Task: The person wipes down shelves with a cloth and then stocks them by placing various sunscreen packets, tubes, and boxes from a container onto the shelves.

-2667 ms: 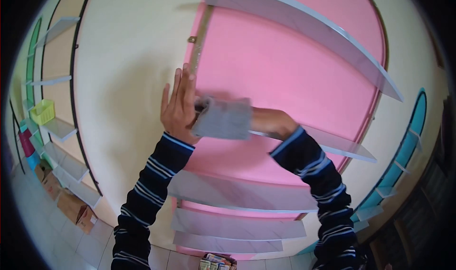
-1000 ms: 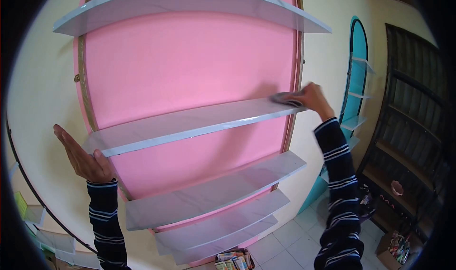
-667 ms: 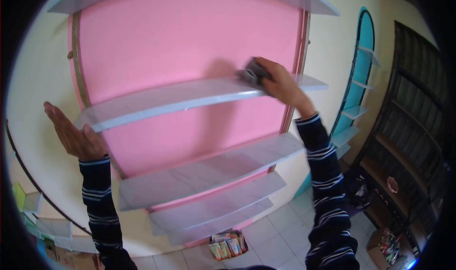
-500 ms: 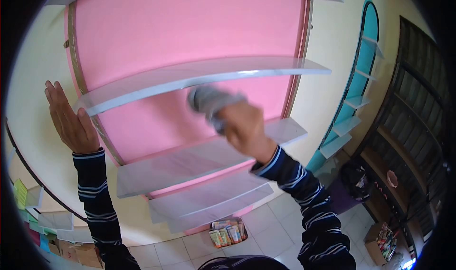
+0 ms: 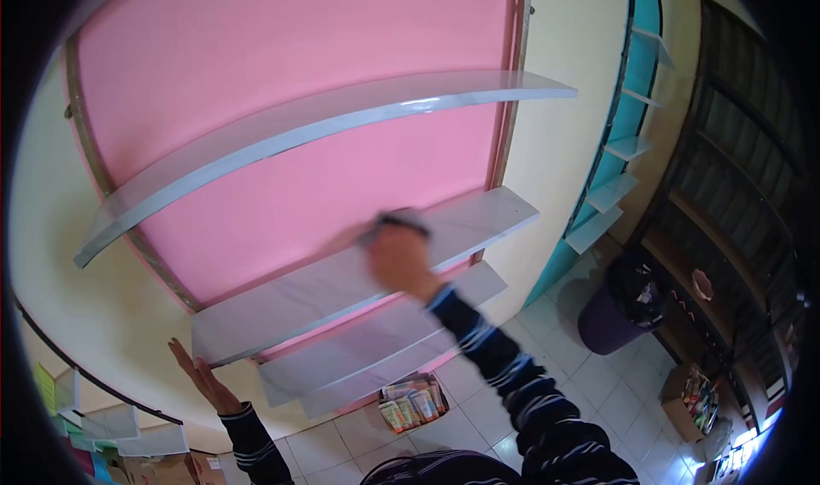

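Observation:
My right hand (image 5: 400, 261) is closed round a dark grey cloth (image 5: 401, 219), blurred by motion, over the middle white marbled shelf (image 5: 256, 316) near the pink wall panel (image 5: 325, 190). Whether the cloth touches the shelf or the panel I cannot tell. At the left end of that shelf, my left hand (image 5: 205, 378) has its fingers apart and holds nothing, close to the shelf's front corner. A curved upper shelf (image 5: 342, 113) spans the panel above both hands. Lower down sits another marbled shelf (image 5: 367, 353).
A basket of packets (image 5: 413, 402) stands on the tiled floor (image 5: 320, 442) below the shelves. To the right are a purple bin (image 5: 611, 314), a cardboard box (image 5: 679, 400), a teal niche with small shelves (image 5: 628, 148) and a dark rack (image 5: 726, 229). Boxes (image 5: 162, 470) lie lower left.
Both hands have moved down from the upper shelf to the middle one, the right still holding the cloth. The view has shifted, so the shelves appear higher and further left.

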### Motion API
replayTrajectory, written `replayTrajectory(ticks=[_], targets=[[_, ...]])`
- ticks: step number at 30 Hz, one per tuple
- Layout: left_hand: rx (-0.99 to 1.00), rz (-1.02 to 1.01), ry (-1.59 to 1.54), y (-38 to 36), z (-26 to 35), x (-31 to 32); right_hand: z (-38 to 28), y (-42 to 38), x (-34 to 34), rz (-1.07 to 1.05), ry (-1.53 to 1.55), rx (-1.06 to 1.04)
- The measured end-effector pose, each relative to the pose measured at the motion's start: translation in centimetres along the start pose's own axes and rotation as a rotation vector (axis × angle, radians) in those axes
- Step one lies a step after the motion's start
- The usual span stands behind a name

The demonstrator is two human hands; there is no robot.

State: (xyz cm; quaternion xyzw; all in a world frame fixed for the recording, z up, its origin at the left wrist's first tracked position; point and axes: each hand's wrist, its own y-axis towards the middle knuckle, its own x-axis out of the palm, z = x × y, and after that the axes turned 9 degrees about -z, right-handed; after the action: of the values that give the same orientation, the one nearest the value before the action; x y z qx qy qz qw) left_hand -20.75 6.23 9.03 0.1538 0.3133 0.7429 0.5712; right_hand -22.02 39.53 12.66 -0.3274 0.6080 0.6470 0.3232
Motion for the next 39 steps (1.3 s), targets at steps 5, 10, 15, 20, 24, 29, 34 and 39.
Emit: replayTrajectory(ticks=[5, 10, 15, 20, 24, 29, 34, 39], targets=[[0.0, 0.059, -0.058, -0.6, -0.5, 0.2, -15.1, -0.6, -2.9, -0.068, 0.452, -0.243], [0.017, 0.079, 0.158, -0.6, 0.5, 0.0, -20.2, -0.7, -2.7, -0.111, 0.854, -0.579], [0.057, 0.076, 0.203, -0.5, 0.6, 0.1, -6.2, -2.9, -3.1, -0.025, 0.671, -0.278], [0.162, 0.086, 0.295, -0.6, -1.4, -0.3, 15.8, -8.5, -3.9, 0.209, 0.157, 0.382], [0.108, 0.117, 0.201, -0.5, -0.5, 0.3, 16.1, -14.6, -2.7, 0.584, 0.464, 0.759], [0.03, 0.083, 0.026, -0.6, -0.5, 0.0, 11.7, -21.1, 8.7, 0.009, 0.399, 0.515], [-0.032, 0.075, 0.048, -0.8, 0.9, 0.0, -1.1, -17.0, 12.7, -0.177, 0.337, 0.041], [-0.013, 0.084, 0.081, -0.7, 1.2, 0.0, -19.6, -12.0, 13.0, -0.188, 0.751, -0.355]])
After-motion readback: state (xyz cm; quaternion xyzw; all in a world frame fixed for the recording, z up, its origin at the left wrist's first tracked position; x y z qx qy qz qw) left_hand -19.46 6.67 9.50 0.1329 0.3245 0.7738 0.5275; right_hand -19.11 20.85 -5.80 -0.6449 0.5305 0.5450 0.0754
